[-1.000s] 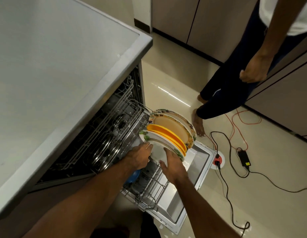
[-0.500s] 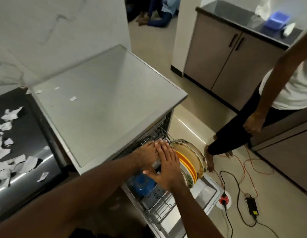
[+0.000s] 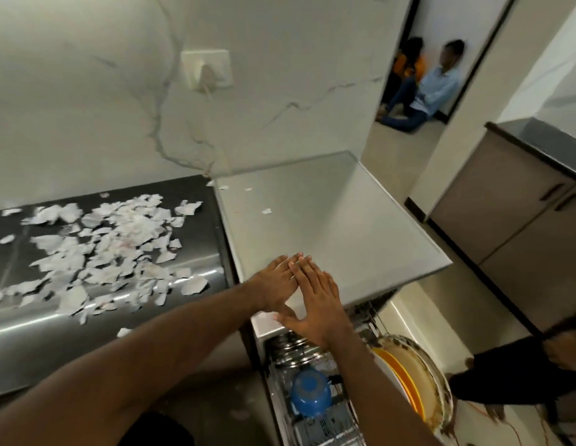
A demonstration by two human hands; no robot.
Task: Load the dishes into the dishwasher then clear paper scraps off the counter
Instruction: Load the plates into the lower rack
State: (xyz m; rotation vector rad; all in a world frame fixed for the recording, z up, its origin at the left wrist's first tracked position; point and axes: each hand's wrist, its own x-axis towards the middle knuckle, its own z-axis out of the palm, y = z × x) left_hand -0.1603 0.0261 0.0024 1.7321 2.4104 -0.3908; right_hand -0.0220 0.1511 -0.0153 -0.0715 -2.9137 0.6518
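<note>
Both hands hover flat over the front corner of the grey dishwasher top [image 3: 328,220], holding nothing. My left hand [image 3: 277,284] has straight fingers, and my right hand [image 3: 315,300] lies partly over it, fingers touching. Below them the pulled-out dishwasher rack [image 3: 319,426] holds a blue bowl [image 3: 311,392] and several upright plates [image 3: 415,378], yellow and patterned. Many torn white paper scraps [image 3: 103,246] cover the dark steel counter [image 3: 55,342] to the left. Three small scraps [image 3: 266,211] lie on the dishwasher top.
A wall socket [image 3: 206,72] sits on the marble wall. Brown cabinets [image 3: 521,226] stand at the right. A person's dark-clothed leg [image 3: 521,371] is close to the open rack. Two people [image 3: 422,82] sit on the floor beyond a doorway.
Both hands left the plates in the rack and rose up over the dishwasher top. The view swung up and left, bringing the scrap-covered counter into sight.
</note>
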